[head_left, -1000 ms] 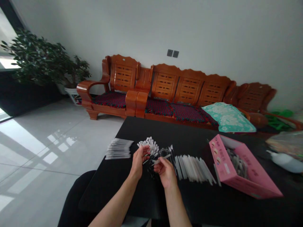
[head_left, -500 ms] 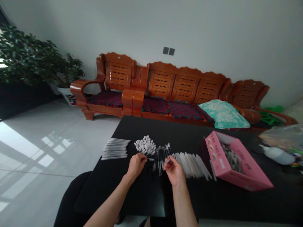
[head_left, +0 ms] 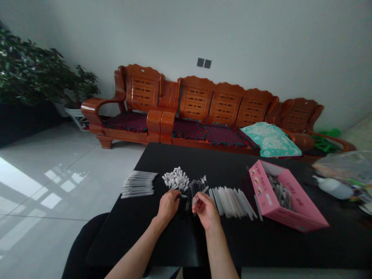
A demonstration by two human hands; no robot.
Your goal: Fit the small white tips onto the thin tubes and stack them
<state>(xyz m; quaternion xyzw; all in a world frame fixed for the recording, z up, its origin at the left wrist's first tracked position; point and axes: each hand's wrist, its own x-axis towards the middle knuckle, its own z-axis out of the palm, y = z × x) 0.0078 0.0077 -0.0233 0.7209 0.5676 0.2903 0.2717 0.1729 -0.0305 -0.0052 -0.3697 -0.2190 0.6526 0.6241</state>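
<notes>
My right hand [head_left: 205,207] is closed on a thin white tube [head_left: 200,194] that points up and to the right. My left hand [head_left: 168,203] is curled, its fingertips pinching at a small dark piece I cannot make out, beside a heap of dark thin sticks [head_left: 195,190] on the black table [head_left: 174,240]. Just beyond my left hand lies a pile of small white caps [head_left: 176,179]. A row of white tubes [head_left: 232,197] lies to the right of my right hand.
A neat row of finished white pens [head_left: 138,184] lies at the table's left edge. A pink open box [head_left: 286,201] with grey parts stands at the right, a white bottle [head_left: 331,187] and plastic bags beyond it. A wooden sofa [head_left: 203,112] stands behind the table.
My right hand, holding the white tube, has come back left toward my left hand. My left hand stays low by the dark sticks. The camera has shifted slightly right.
</notes>
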